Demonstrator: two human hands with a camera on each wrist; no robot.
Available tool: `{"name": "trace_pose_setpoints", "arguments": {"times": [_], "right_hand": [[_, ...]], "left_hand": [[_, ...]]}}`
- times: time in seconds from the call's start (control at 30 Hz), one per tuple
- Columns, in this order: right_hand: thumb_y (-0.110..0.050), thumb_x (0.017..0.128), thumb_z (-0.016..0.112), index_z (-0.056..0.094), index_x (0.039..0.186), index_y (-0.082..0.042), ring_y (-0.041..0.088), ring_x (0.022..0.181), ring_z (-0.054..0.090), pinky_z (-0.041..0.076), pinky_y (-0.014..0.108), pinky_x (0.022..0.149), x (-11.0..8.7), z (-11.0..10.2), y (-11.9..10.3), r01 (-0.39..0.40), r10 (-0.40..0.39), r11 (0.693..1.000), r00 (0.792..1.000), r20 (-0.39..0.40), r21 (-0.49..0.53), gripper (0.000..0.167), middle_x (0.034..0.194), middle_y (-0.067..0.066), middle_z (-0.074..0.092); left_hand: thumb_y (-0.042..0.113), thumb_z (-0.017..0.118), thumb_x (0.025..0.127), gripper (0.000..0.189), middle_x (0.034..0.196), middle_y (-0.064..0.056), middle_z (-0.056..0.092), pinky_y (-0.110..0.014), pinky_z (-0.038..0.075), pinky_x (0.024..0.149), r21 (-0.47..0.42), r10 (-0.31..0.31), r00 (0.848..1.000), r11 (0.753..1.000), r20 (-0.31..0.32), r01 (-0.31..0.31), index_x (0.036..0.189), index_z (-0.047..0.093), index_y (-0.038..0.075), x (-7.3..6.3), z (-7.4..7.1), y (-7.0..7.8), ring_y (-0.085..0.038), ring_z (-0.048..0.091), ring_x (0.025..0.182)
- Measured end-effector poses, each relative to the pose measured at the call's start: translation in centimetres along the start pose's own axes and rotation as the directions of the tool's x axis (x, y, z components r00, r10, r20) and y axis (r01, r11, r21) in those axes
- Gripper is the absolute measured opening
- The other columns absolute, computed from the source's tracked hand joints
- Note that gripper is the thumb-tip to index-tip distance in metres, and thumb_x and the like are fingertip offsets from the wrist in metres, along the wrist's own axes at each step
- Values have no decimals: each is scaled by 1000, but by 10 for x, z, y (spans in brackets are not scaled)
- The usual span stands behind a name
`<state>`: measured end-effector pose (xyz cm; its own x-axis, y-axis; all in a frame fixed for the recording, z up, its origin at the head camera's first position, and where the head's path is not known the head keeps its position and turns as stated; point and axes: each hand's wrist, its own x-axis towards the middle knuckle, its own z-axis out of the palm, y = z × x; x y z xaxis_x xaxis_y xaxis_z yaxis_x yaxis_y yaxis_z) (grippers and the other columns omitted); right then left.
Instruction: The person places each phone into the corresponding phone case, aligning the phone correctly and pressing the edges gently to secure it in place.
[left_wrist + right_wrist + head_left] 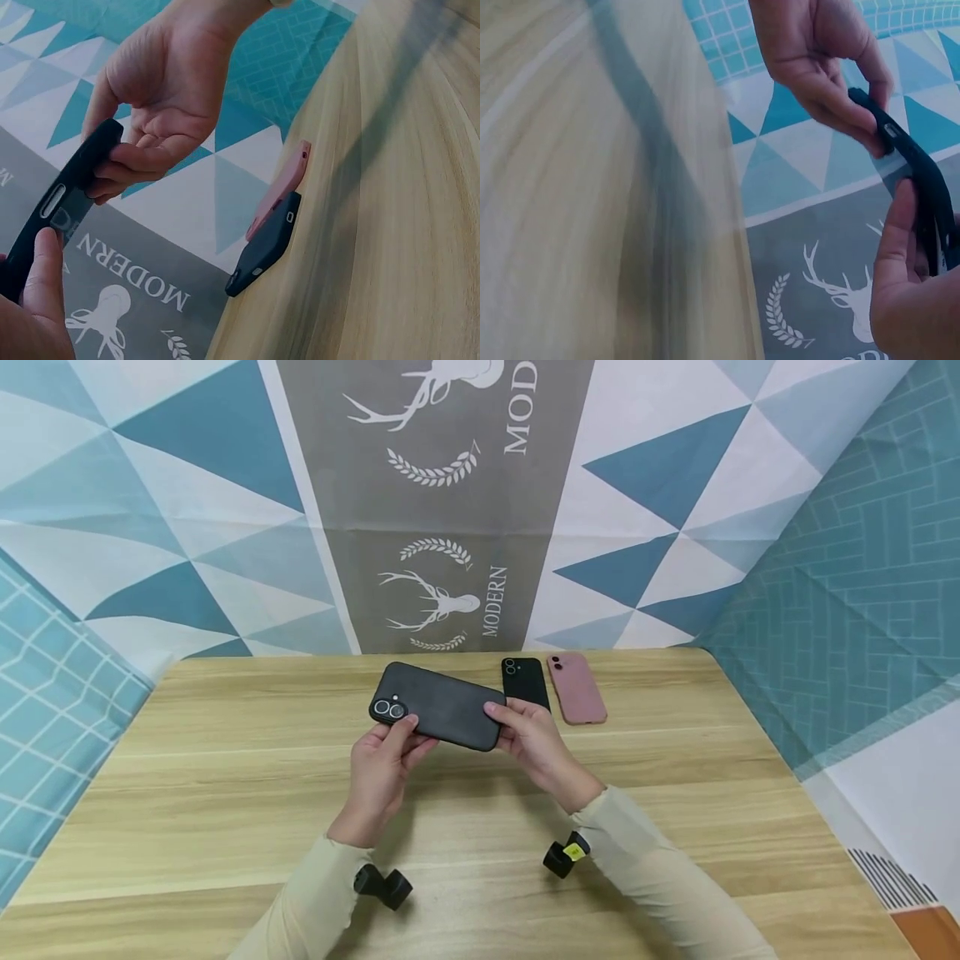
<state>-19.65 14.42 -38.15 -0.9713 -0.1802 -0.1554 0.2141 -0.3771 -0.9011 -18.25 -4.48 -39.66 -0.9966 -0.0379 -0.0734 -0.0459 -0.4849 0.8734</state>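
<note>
A phone in a matte black case (450, 703) is held up above the table, its two camera rings at the left end. My left hand (378, 777) pinches that camera end, thumb on the back near the lenses. The other end is gripped by my right hand (536, 747), thumb on the back and fingers beneath. In the left wrist view the case's edge (54, 201) looks curved, with a slot in its side. The right wrist view shows a glossy surface (894, 171) under the case edge, between both hands.
Behind my right hand, a smaller black phone or case (527, 678) lies on the wooden table (225, 793), partly hidden by the hand. A pink one (579, 689) lies just right of it. A patterned cloth wall (420, 510) rises at the table's back edge.
</note>
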Motion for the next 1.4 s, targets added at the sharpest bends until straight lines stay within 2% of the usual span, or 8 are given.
{"name": "trace_pose_setpoints", "arguments": {"times": [0.2, 0.3, 0.43, 0.53, 0.73, 0.93, 1.2, 1.4], "right_hand": [[-6, 93, 54, 59, 102, -2, 7, 73, 68, 56, 21, 68, -3, 4, 3, -5, 6, 999, 1000, -17, 39, 11, 80, -3, 71], [-4, 92, 53, 58, 101, -2, 9, 73, 69, 56, 23, 68, -4, 5, 5, -22, 21, 999, 1000, 14, 46, 10, 81, -2, 70], [-4, 91, 54, 56, 96, -6, 10, 70, 68, 57, 25, 67, -3, 3, 8, -56, 54, 998, 995, 87, 23, 6, 79, -1, 69], [-8, 91, 54, 55, 91, -8, 11, 64, 66, 56, 25, 63, -2, -3, 9, -88, 93, 995, 988, 124, -47, 1, 72, 0, 67], [-24, 95, 51, 59, 102, -4, 12, 60, 63, 53, 24, 58, 2, -10, 6, -110, 150, 965, 976, 156, -236, 23, 70, -1, 66], [-33, 93, 53, 56, 113, -1, 10, 63, 59, 50, 25, 57, 12, -5, -4, -117, 169, 919, 980, 108, -376, 38, 77, -3, 62], [-30, 94, 53, 53, 121, 2, 10, 62, 59, 52, 25, 59, 21, -2, -13, -58, 106, 918, 989, 101, -392, 42, 79, -2, 62], [-27, 93, 54, 56, 113, 2, 11, 57, 55, 51, 23, 55, 24, -6, -11, -38, 76, 923, 994, 83, -384, 36, 72, -1, 58]], "left_hand": [[7, 49, 96, 20, 86, 3, 72, -28, 57, 76, 11, -26, 997, 1000, 78, 25, 116, 50, 2, -1, 4, -1, -10, 69, 80], [6, 48, 96, 26, 91, 6, 72, -28, 58, 73, 4, -8, 996, 1000, 84, 8, 122, 47, 5, -1, 6, -2, -10, 69, 85], [5, 48, 96, 26, 88, 5, 73, -26, 58, 63, 2, 9, 999, 1000, 45, -10, 122, 49, 5, 0, 7, -1, -11, 70, 82], [7, 49, 95, 26, 86, 5, 71, -25, 58, 60, 41, -12, 1000, 999, 28, 11, 121, 51, 3, 1, 5, -1, -10, 69, 78], [11, 49, 95, 26, 79, 6, 69, -22, 56, 56, 127, -102, 995, 987, 7, 101, 119, 54, 3, 3, 0, 0, -7, 67, 71], [13, 47, 95, 28, 76, 8, 68, -21, 54, 57, 182, -146, 989, 973, 1, 143, 119, 53, 1, 4, -1, -1, -4, 65, 70], [18, 47, 95, 25, 77, 7, 68, -22, 53, 62, 313, -211, 977, 931, 39, 189, 108, 59, 0, 2, 1, -4, -5, 64, 71], [17, 46, 95, 33, 84, 5, 69, -24, 55, 65, 400, -239, 964, 900, 113, 176, 122, 57, 1, -1, 2, -6, -7, 66, 75]]}}
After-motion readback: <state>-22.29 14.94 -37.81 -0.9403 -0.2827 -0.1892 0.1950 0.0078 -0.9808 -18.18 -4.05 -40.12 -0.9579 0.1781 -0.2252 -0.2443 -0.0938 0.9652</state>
